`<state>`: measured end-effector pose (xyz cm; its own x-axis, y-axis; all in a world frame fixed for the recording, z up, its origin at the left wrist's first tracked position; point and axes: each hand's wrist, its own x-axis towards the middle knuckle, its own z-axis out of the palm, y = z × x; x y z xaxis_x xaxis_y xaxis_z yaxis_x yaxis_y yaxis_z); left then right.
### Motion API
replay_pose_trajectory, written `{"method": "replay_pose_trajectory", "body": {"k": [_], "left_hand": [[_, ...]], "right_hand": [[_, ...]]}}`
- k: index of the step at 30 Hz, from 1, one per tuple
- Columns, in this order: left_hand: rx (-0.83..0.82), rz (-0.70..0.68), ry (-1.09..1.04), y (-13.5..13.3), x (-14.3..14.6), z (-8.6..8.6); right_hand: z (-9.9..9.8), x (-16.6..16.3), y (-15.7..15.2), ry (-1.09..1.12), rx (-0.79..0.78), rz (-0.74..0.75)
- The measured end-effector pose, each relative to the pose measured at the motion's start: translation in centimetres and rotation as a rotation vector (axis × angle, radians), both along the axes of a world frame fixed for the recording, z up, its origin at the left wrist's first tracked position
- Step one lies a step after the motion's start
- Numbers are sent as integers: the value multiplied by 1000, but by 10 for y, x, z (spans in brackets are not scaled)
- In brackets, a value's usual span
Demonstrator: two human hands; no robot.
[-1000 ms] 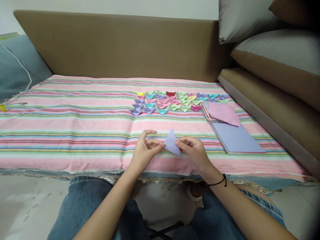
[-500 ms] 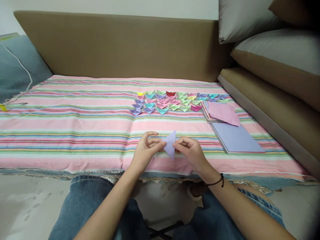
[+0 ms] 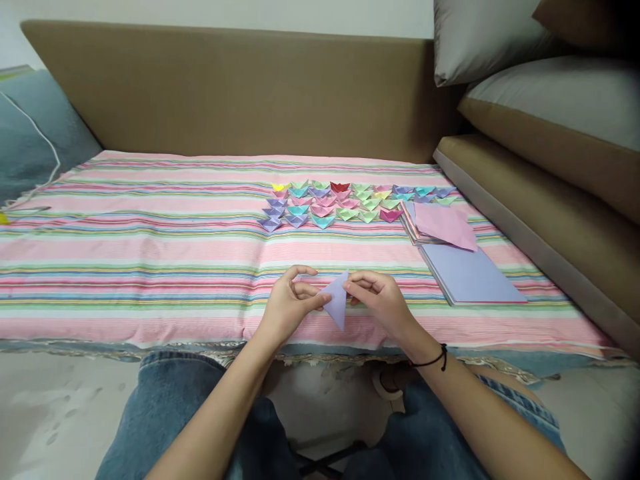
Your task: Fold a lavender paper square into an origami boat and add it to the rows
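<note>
Both hands pinch a folded lilac paper triangle just above the near edge of the striped cloth. My left hand grips its left side between thumb and fingers. My right hand holds the right side, fingers curled. The paper's long point hangs downward. A black band circles my right wrist.
Several small folded paper shapes in many colours lie in rows farther back. A stack of lilac sheets with pink sheets on it lies to the right. Brown cushions rise at the right, a backrest behind. My jeans-clad knees are below.
The lilac paper has turned in my hands: its point aimed up a second ago and now aims down. Both hands have slid slightly toward me.
</note>
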<state>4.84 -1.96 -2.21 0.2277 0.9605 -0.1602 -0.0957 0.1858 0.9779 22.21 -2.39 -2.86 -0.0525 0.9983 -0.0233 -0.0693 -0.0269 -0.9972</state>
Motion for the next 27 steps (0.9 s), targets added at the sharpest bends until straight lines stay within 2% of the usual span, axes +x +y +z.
{"method": "replay_pose_trajectory", "body": {"k": [4,12,20,23,27], "left_hand": [[-3,-52,3,-2,2,-1],[-21,-71,-16,1,4,-6],[35,126,-99,3,7,-8],[107,129,-53,4,8,-11],[228,142,111,2,11,-12]], "right_hand": [[1,3,1,-25,33,-42],[-3,3,2,-17,38,-61],[-6,-1,-1,144,-87,99],[-9,-4,-2,201,-79,93],[-11,-7,-3,243,-106,70]]}}
